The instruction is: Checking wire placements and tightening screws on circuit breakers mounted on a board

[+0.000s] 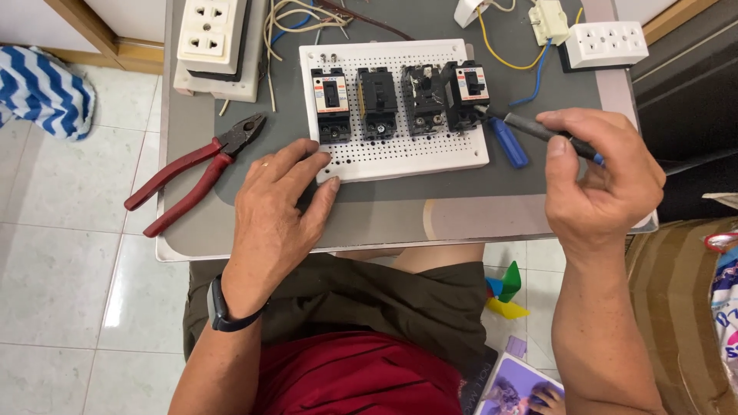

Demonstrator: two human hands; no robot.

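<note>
- right hand (603,180) pinches a dark screwdriver (538,131), tip at the rightmost breaker (468,94), angled in to reach its side
- left hand (277,207) lies flat and empty, fingers pinning the white perforated board (400,157) steady
- red pliers (192,173) parked left on the table (384,223)

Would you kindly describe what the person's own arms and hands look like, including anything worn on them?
Both forearms are bare, with no sleeves or gloves in view. The left hand has a thin gold-coloured ring on one finger, and a dark smartwatch band wraps the left wrist. The right hand shows no ring, watch or band. Fingernails are short and unpainted.
</note>
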